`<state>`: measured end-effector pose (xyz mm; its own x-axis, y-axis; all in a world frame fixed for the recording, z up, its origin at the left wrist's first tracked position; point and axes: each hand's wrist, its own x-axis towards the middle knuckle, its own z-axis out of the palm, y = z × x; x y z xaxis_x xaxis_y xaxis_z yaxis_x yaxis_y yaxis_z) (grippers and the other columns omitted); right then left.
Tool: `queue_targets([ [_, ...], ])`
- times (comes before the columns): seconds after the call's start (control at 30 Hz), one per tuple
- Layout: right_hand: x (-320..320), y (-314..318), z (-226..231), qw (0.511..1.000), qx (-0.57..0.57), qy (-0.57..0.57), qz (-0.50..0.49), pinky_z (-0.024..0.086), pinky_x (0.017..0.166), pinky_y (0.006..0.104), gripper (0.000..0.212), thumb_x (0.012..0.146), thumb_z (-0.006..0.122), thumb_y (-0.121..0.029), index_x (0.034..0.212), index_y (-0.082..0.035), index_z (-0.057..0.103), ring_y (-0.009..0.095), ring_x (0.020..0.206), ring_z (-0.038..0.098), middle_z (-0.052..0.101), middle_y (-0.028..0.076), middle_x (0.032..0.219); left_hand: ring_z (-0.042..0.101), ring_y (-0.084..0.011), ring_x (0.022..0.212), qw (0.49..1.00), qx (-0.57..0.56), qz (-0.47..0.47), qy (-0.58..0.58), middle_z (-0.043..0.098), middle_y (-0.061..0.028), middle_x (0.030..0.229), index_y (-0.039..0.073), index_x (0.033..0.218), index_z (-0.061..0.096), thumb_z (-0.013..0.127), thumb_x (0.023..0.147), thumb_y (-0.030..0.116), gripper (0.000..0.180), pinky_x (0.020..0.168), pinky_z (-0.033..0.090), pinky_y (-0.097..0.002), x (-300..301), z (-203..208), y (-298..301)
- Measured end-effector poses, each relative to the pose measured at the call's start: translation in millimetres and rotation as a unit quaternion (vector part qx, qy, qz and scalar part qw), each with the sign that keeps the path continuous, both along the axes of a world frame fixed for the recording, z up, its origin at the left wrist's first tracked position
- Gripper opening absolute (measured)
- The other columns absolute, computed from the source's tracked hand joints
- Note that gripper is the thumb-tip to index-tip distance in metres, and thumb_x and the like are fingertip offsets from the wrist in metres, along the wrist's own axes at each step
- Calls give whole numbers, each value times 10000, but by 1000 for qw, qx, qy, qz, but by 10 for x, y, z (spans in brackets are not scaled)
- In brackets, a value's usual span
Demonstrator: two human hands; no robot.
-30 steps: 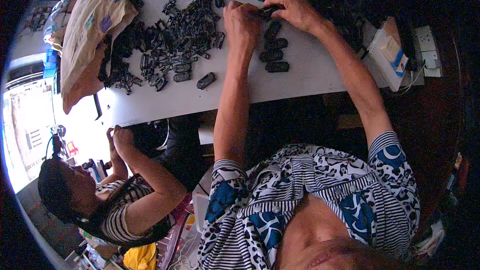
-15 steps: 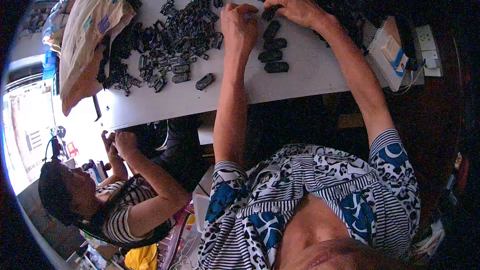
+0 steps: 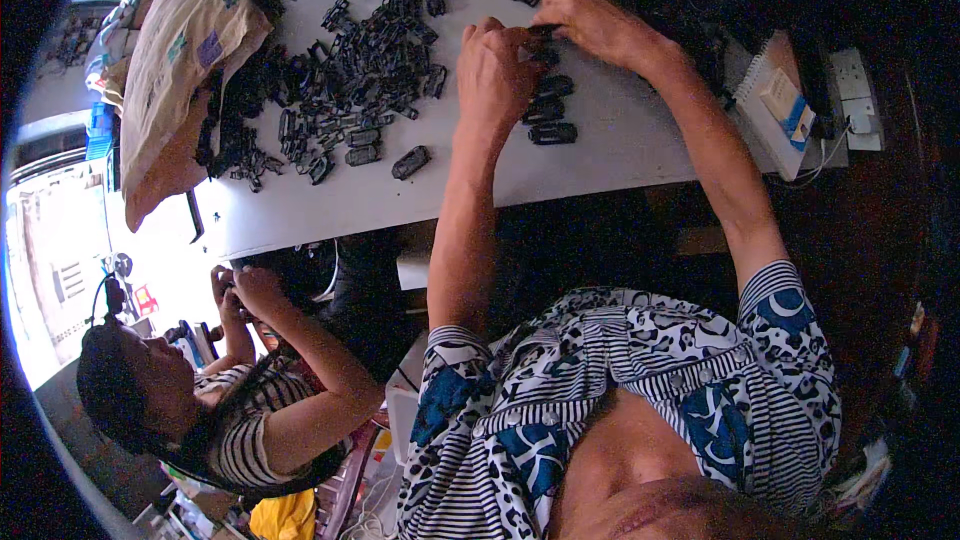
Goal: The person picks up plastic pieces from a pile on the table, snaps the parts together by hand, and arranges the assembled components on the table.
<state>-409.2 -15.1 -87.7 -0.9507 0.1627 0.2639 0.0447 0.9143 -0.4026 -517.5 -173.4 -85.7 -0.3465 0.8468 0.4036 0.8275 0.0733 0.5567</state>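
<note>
Above the white table, a small black plastic part [image 3: 543, 30] sits between the fingertips of both my hands. My right hand [image 3: 605, 28] pinches it from the right. From the left, my left hand [image 3: 497, 72] closes its fingers on the same part and partly covers it. Just below lies a column of similar black parts, the nearest one [image 3: 553, 134] lying flat and lengthwise from left to right. The upper end of that column is partly hidden behind my left fingers.
A big heap of black plastic parts [image 3: 345, 75] spreads to the left, with one loose part [image 3: 410, 162] near the table edge. A brown paper sack [image 3: 185, 80] stands far left. Right are a spiral notebook [image 3: 772, 105] and a power strip [image 3: 855, 95]. A co-worker [image 3: 260, 390] sits at left.
My left hand has shifted right and slightly down, bringing its fingers onto the part in my right hand. My right hand has moved slightly right and down. The co-worker's hands moved slightly.
</note>
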Motion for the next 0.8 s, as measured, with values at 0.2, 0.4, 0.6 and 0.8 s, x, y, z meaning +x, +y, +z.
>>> queue_targets([
  [0.2, 165, -177, 144, 998, -2, -24, 50, 471, 750, 372, 128, 794, 599, -21, 912, -4, 645, 283, 834, 576, 551, 136, 862, 576, -349, 828, 999, -39, -8, -24, 621, -155, 860, 58, 803, 687, 674, 669, 11, 142, 733, 457, -412, -87, 68, -84],
  [0.4, -146, 46, 172, 992, 49, 58, -97, 480, 761, 394, 121, 785, 622, -49, 895, -3, 639, 318, 865, 595, 581, 146, 898, 559, -378, 897, 994, 87, 32, 64, 621, -159, 930, 92, 938, 655, 620, 687, -5, 272, 778, 446, -442, -208, 3, 377],
  [0.6, -413, 16, 68, 981, 71, 77, -161, 473, 745, 408, 161, 706, 694, -65, 833, -28, 602, 329, 892, 588, 568, 136, 866, 558, -402, 817, 985, 129, 110, -5, 595, -205, 858, 12, 934, 586, 579, 719, -25, 218, 710, 444, -463, -294, -198, 567],
  [0.8, -370, 170, 50, 981, -93, 64, -160, 456, 586, 373, 129, 737, 677, -52, 804, 1, 581, 230, 663, 603, 578, 119, 699, 638, -311, 734, 983, 94, 88, -129, 659, -192, 850, -41, 994, 612, 635, 757, 50, 255, 680, 501, -340, -322, -91, 536],
])
